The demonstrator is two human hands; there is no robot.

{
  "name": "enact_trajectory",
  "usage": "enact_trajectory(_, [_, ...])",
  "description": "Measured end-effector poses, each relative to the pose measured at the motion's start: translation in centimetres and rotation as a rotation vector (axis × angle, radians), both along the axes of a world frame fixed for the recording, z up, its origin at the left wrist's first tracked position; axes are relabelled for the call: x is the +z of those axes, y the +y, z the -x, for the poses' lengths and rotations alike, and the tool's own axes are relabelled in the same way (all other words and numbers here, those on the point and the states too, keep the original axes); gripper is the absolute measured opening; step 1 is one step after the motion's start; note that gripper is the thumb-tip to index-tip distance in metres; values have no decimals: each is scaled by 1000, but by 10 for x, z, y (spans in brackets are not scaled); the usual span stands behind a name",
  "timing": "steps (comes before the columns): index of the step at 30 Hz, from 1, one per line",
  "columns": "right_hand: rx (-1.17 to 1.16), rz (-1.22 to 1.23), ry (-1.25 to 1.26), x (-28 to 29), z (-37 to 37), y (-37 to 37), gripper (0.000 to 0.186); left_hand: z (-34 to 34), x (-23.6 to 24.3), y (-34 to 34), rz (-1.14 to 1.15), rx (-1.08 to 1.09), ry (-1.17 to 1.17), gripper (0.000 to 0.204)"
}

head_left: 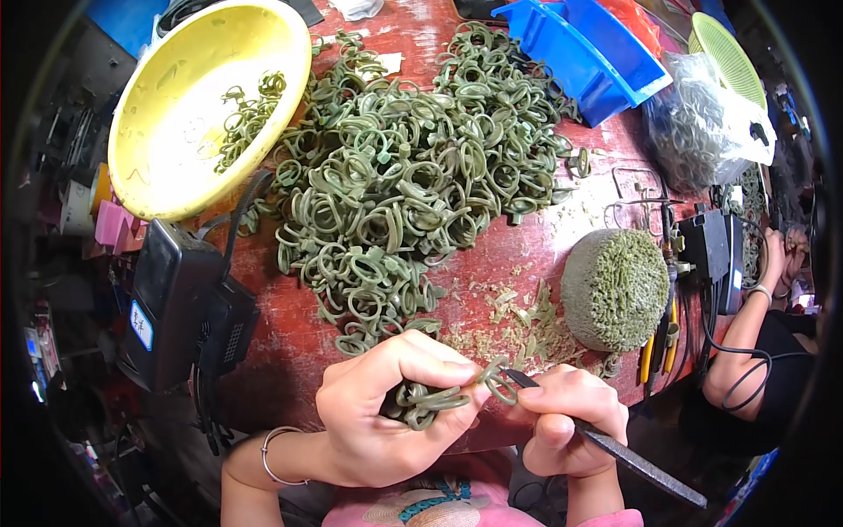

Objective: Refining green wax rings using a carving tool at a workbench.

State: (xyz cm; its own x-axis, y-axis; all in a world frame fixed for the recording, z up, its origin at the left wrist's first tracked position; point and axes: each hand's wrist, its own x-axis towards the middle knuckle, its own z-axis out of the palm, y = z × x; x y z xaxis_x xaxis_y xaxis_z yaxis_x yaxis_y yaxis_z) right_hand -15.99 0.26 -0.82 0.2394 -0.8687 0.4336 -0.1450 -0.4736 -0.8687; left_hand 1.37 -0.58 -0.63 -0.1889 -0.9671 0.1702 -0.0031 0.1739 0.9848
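Observation:
My left hand (382, 413) is closed around a few green wax-like rings (421, 402) in its palm. Its thumb and forefinger pinch one more green ring (497, 379). My right hand (575, 413) grips a dark, flat metal blade (645, 465), which looks like a trimming knife. Its pointed tip lies at the pinched ring; whether it touches is too small to tell. Just beyond my hands, a big pile of similar green rings (421, 167) spreads over the red table (290, 321).
A tilted yellow basin (158, 123) holds some rings. Black boxy devices (171, 299) stand at left. Green shavings (522, 321) lie before a rough green block (615, 290). Right are pliers (672, 342), a blue tray (588, 61), a plastic bag (698, 123) and another person's arm (746, 342).

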Motion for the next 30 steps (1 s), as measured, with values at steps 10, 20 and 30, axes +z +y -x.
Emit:
enact_trajectory(10, [-25,95,30,-3,-4,-3,29,0,6,-1,-348,-44,197,11])
enact_trajectory(20, [-5,180,18,-1,-7,-5,28,-4,5,-4,-431,-179,209,11])
enact_trajectory(30, [-135,119,-79,-10,-3,2,26,0,4,-1,-423,-146,273,11])
